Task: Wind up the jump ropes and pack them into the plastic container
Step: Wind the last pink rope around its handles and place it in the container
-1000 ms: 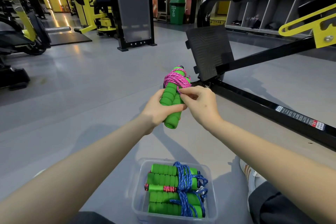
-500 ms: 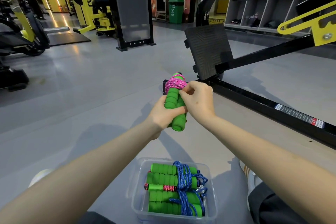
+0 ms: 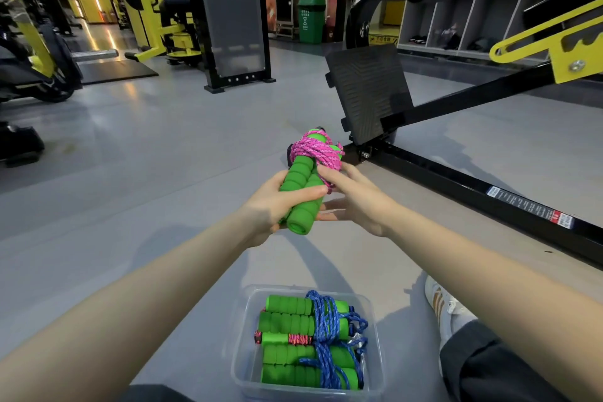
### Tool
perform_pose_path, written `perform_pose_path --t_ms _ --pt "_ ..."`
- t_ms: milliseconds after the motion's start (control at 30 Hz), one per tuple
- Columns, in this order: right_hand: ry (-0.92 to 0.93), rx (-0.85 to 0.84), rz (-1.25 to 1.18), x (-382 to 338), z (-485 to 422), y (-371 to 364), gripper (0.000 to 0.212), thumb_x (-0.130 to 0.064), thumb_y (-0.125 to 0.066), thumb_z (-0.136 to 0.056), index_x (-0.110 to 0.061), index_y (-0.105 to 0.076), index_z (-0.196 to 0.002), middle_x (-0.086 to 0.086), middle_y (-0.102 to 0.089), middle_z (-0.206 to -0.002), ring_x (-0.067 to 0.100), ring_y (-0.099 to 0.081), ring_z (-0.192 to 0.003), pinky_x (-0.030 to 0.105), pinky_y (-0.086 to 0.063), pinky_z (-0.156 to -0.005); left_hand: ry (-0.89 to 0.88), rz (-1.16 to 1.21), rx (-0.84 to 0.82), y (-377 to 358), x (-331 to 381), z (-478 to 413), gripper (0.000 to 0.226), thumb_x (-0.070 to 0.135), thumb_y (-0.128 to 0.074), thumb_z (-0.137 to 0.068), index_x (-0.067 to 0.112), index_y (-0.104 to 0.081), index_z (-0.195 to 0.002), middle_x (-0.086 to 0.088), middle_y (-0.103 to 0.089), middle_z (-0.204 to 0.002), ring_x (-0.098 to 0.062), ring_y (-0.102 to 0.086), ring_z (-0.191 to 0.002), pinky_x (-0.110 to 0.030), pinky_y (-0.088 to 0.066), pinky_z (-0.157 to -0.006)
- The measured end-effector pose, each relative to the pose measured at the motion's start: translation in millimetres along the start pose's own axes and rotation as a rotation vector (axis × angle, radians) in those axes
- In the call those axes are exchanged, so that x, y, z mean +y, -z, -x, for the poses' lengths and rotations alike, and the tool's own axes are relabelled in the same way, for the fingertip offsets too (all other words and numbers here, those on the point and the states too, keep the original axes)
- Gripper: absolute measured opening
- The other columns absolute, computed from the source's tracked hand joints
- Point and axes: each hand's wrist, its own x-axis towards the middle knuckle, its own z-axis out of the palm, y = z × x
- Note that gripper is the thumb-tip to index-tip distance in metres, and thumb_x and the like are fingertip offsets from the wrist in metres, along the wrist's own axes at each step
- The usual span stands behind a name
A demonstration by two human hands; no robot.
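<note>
A jump rope (image 3: 305, 178) with two green foam handles and pink cord wound round their upper ends is held up above the floor. My left hand (image 3: 277, 202) is closed round the lower part of both handles. My right hand (image 3: 354, 202) is beside them, fingers spread, with fingertips touching the pink cord and the handle. Below, near my lap, stands a clear plastic container (image 3: 241, 352) holding several green-handled ropes, wound in blue cord (image 3: 326, 336) and one in pink.
A black machine frame bar (image 3: 473, 186) with a black footplate (image 3: 368, 91) runs across the floor to the right of my hands. My shoe (image 3: 447, 310) and leg lie right of the container. Gym machines stand at the far left and back.
My right hand has gone from pinching the pink cord to spread fingers resting against it. The rope bundle has tilted and come slightly nearer. The container has not moved.
</note>
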Motion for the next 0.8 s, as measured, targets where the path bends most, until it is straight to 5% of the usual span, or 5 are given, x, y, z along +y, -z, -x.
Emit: perform_pose_path --t_ms 100,300,533,700,800 --pt "0.118 0.031 -0.034 1.5 -0.3 -6.9 0.033 -0.027 -0.057 -0.091 -0.012 -0.050 -0.119 0.007 -0.064 -0.101 0.019 -0.065 -0.074 0.032 -0.056 -0.059 0.003 0.001 -0.037 -3.6 1.3 0.1 0.033 0.021 -0.071 -0.082 0.019 -0.057 -0.113 -0.001 -0.072 -0.097 -0.023 -0.070 -0.084 -0.038 -0.056 -0.083" --pt "0.097 0.208 -0.072 13.9 -6.3 -15.3 0.038 -0.028 -0.058 -0.090 -0.002 -0.050 -0.116 0.020 -0.066 -0.107 0.026 -0.065 -0.084 0.047 -0.055 -0.073 -0.015 -0.116 -0.111 -7.5 -1.5 8.7 0.027 0.017 -0.070 -0.083 0.020 -0.057 -0.106 -0.004 -0.067 -0.087 -0.017 -0.068 -0.069 -0.030 -0.058 -0.064" --pt "0.065 0.391 -0.044 14.3 -10.8 -13.2 0.050 -0.034 -0.070 -0.080 -0.005 -0.050 -0.115 0.005 -0.061 -0.091 0.012 -0.061 -0.072 0.024 -0.052 -0.058 0.098 -0.271 -0.241 -8.0 0.6 14.6 0.030 0.018 -0.076 -0.079 0.028 -0.055 -0.099 0.007 -0.069 -0.081 -0.011 -0.067 -0.068 -0.026 -0.057 -0.064" --pt "-0.138 0.132 -0.030 19.6 -8.0 -8.9 0.051 -0.042 -0.059 -0.087 -0.007 -0.050 -0.123 0.013 -0.064 -0.111 0.022 -0.064 -0.084 0.032 -0.053 -0.068 0.126 -0.274 -0.218 -10.3 -4.4 13.5 0.033 0.012 -0.076 -0.078 0.023 -0.052 -0.098 0.003 -0.062 -0.080 -0.010 -0.054 -0.062 -0.020 -0.054 -0.061" --pt "-0.350 -0.073 0.088 16.0 1.7 -10.9 0.043 -0.054 -0.053 -0.085 -0.016 -0.062 -0.102 0.008 -0.062 -0.091 0.025 -0.060 -0.078 0.035 -0.052 -0.068 0.060 -0.425 -0.199 -12.1 -10.1 12.1 0.037 0.010 -0.077 -0.076 0.025 -0.048 -0.093 0.002 -0.059 -0.076 -0.011 -0.052 -0.060 -0.021 -0.052 -0.055"
